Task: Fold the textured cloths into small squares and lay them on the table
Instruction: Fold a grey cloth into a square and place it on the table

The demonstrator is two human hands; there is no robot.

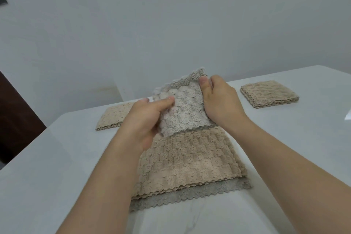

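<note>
A: Item one?
B: Grey cloth [187, 114] — held up off the worktop [57, 167], over the far end of the stack [190, 161].
A: Hands?
B: Your left hand [144, 119] pinches its left edge, thumb and fingers curled on the fabric. Your right hand [221, 100] grips the upper right corner, thumb on top.
A: The stack?
B: Beige cloths lying flat in front of you, over a grey bottom layer [190, 196] whose zigzag edge shows nearest you.
A: Folded stock?
B: Right pile [269, 94] — beige squares, far right. Left pile [114, 117], beige, far left, partly behind your left hand. Both lie apart from the stack.
</note>
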